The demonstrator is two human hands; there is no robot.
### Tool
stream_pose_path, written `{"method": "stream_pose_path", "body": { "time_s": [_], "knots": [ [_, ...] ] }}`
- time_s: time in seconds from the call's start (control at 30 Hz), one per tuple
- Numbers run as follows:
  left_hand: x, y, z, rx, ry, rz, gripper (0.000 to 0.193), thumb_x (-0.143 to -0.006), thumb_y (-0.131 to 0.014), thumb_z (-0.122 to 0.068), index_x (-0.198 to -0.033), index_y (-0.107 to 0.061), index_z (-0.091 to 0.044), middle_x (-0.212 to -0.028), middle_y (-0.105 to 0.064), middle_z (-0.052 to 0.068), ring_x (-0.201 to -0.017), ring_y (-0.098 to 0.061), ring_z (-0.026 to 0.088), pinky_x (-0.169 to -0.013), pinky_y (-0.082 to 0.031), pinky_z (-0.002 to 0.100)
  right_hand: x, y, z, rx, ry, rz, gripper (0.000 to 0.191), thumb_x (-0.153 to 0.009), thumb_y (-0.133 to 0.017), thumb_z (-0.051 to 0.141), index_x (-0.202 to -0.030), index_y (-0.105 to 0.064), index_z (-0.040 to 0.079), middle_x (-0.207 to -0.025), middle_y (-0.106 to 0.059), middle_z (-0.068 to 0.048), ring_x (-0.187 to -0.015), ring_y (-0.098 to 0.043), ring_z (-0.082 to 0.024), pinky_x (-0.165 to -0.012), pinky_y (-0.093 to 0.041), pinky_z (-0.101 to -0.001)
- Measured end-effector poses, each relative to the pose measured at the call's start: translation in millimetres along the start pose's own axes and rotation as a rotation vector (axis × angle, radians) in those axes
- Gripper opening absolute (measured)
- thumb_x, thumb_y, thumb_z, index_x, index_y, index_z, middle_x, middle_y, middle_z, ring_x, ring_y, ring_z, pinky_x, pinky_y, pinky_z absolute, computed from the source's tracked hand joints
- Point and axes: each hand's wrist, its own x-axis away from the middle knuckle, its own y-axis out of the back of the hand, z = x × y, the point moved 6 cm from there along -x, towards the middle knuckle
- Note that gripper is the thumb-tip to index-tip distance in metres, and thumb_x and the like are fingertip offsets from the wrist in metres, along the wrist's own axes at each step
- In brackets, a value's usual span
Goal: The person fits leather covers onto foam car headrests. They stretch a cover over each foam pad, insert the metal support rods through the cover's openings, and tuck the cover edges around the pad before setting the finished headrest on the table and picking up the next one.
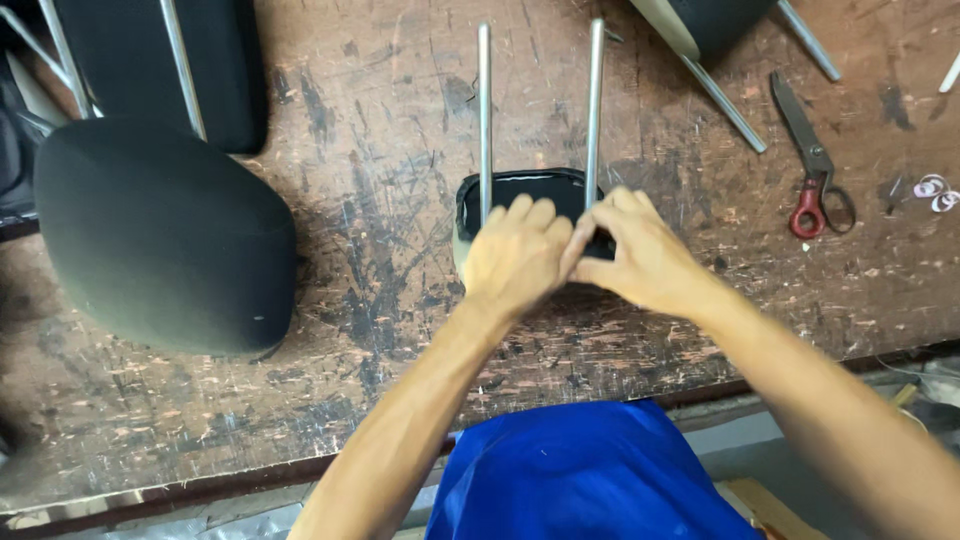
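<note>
Blue fabric (585,470) at the bottom edge is sitting closest to the lens, getting cut off by the frame. Both hands are covering most of the small black headrest (520,190) in the middle of the frame, so its front is staying hidden; only the dark upper rim and a pale strip on its left side are peeking out. Two metal rods (484,110) are rising from it toward the top edge. It's lying on the scratched wooden desk (380,200). Left hand (515,255) is curling its fingers over the rim, pressing down. Right hand (640,260) is pinching the cover edge beside the right rod, grip looking pressed together. Bigger black headrest (165,235) is lying at left, red-handled scissors (815,165) upper right.
</note>
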Motion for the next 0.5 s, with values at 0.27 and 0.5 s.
{"method": "stream_pose_path", "body": {
  "time_s": [0.27, 0.5],
  "knots": [
    [-19.6, 9.5, 15.1, -0.065, 0.018, -0.161, 0.033, -0.099, -0.065, -0.033, -0.073, -0.067, -0.012, -0.079, -0.057, 0.006, -0.081, -0.056, 0.027, -0.071, -0.042, 0.042, -27.5, 21.8, 11.7, 0.109, 0.198, -0.109, 0.036, -0.073, -0.086, 0.019, -0.102, -0.069, 0.008, -0.106, -0.053, -0.014, -0.106, -0.049, -0.035, -0.095, -0.041, -0.0429],
    [-11.6, -6.0, 9.2, -0.093, 0.129, -0.098, 0.028, -0.099, -0.063, -0.033, -0.079, -0.065, -0.013, -0.083, -0.054, 0.006, -0.086, -0.054, 0.027, -0.075, -0.041, 0.043, -24.1, 3.7, -8.1, 0.068, 0.135, 0.030, 0.038, -0.072, -0.089, 0.022, -0.097, -0.066, 0.004, -0.101, -0.050, -0.016, -0.101, -0.047, -0.036, -0.088, -0.042, -0.0432]
  ]
}}
